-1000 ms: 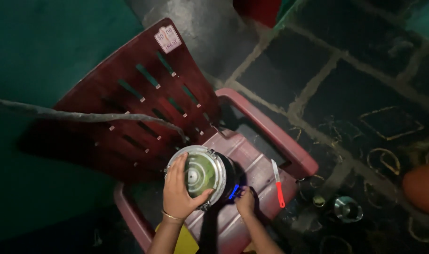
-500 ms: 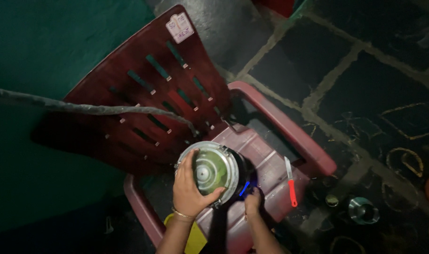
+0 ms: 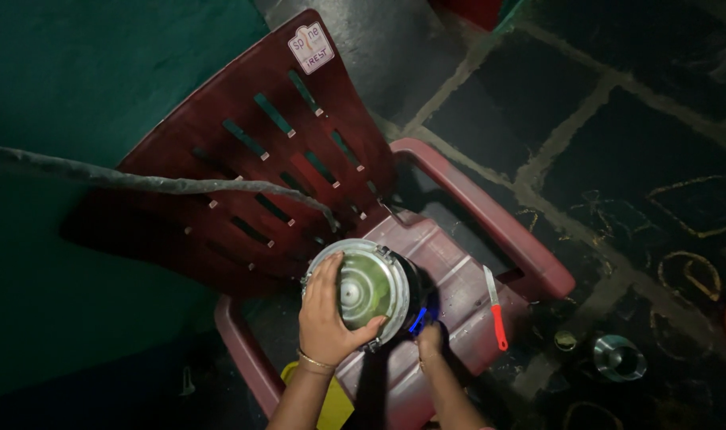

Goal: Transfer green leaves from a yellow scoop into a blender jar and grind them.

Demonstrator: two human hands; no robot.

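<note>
Since the earlier frame, little has changed beyond the view shifting: both hands stay on the jar. The left hand (image 3: 329,313) lies palm-down, fingers curled over the round clear lid (image 3: 364,288) of the dark mixer jar (image 3: 403,299), gripping its rim. The right hand (image 3: 429,341) clasps the jar's lower side by a blue light. The jar sits on the maroon plastic chair (image 3: 466,263), a red-handled knife (image 3: 494,306) just beside it. Farther off, a small steel cup (image 3: 618,356) stands on the dark stone floor (image 3: 618,151).
</note>
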